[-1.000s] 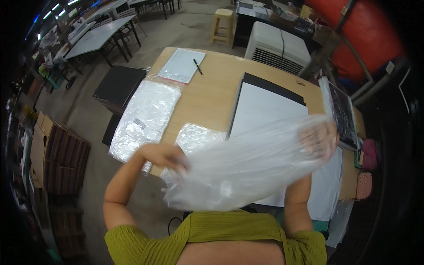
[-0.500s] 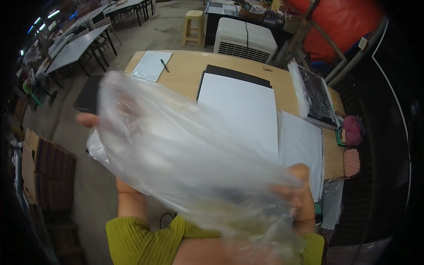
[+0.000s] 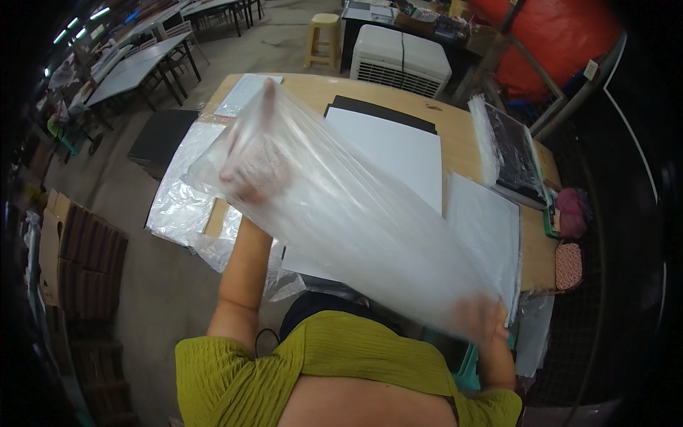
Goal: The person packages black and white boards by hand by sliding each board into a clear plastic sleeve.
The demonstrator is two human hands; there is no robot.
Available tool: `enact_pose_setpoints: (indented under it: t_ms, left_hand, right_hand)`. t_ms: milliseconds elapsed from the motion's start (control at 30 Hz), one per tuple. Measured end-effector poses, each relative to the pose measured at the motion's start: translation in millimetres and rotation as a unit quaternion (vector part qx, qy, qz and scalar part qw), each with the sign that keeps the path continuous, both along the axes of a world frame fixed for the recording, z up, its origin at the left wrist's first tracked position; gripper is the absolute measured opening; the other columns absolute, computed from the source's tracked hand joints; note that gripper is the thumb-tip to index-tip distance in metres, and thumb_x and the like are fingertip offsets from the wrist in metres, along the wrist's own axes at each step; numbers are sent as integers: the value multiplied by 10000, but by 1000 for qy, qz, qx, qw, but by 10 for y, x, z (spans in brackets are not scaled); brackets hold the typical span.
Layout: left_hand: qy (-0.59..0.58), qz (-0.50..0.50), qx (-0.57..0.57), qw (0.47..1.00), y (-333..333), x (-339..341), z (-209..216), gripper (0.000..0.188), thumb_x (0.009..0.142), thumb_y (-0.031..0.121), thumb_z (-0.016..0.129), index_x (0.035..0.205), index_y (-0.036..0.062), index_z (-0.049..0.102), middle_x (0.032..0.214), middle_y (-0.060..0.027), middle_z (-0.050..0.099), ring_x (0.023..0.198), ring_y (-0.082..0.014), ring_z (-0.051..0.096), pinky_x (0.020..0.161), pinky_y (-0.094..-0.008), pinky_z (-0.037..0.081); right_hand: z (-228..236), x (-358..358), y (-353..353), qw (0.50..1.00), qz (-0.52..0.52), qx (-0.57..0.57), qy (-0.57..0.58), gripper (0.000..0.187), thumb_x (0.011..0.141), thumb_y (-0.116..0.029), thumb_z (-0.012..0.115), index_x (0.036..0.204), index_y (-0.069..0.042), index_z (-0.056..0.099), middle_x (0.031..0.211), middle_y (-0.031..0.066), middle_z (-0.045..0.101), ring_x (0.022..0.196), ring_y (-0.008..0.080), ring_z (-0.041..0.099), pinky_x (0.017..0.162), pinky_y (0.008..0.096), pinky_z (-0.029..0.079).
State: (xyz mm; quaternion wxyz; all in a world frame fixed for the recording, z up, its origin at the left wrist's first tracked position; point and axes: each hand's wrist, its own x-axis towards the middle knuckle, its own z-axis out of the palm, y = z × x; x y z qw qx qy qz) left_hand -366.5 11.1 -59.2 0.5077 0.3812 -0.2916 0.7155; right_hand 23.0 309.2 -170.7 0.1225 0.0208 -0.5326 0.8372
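Observation:
A large, clear plastic bag (image 3: 356,206) is stretched slantwise between my two hands over the near part of the table. My left hand (image 3: 257,167) shows blurred through the film at the bag's upper left end. One finger points up at the film's edge while the hand keeps hold of the bag. At the lower right end, my right hand (image 3: 484,319) has its fingers closed on the gathered plastic. Beneath the bag, a white sheet (image 3: 388,146) lies over a black panel (image 3: 380,114), partly covered by the film.
The wooden table (image 3: 306,87) carries wrapped white sheets (image 3: 484,220) at right and a wrapped dark panel (image 3: 509,153) farther back. Crumpled clear plastic (image 3: 181,188) covers its left side. A white air cooler (image 3: 400,60) and yellow stool (image 3: 324,41) stand beyond.
My left hand has moved right and upward, drawing the bag flatter and tauter. My right hand has shifted slightly lower, and plastic on the table's left side has come into sight.

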Motion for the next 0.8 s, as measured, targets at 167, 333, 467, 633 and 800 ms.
enact_pose_setpoints:
  t_ms: [167,333,467,633,800]
  left_hand:
    - [168,170,-488,839,-496,-241,-903,365,837,236,619,1096,-5,526,566,11,508,371,-59,404,365,-193,333]
    - [367,525,-721,265,-529,131,-1702,222,779,179,698,873,42,549,563,-52,517,482,-115,486,469,-276,381]
    - [469,512,-712,106,-885,605,-2278,614,833,189,617,1373,1,392,1217,-291,359,1023,-433,530,892,-411,451]
    - [538,471,-691,112,-935,830,-2091,672,762,51,553,1401,-1,351,1271,-301,297,1029,-469,527,902,-415,458]
    - [507,394,-708,295,-973,710,-1576,791,731,5,539,1465,38,249,1410,-284,277,1093,-366,546,897,-380,466]
  right_hand:
    - [35,-481,5,930,-242,-273,-51,56,729,-42,563,675,-31,569,619,56,567,611,220,576,604,415,498]
    - [-777,-460,80,889,-301,186,-291,35,708,-6,539,679,-21,553,679,58,533,735,216,568,779,365,474]
    - [-1185,-510,-348,697,-419,411,-410,237,725,-45,536,900,14,683,820,141,562,817,279,582,817,366,466]
    - [-1012,-470,-635,658,-374,500,-422,357,753,-84,521,1062,9,674,943,224,590,926,354,591,854,387,453]
    - [-943,-303,-528,826,-374,112,-405,340,726,-45,555,1040,55,639,1037,194,596,947,306,599,856,396,479]
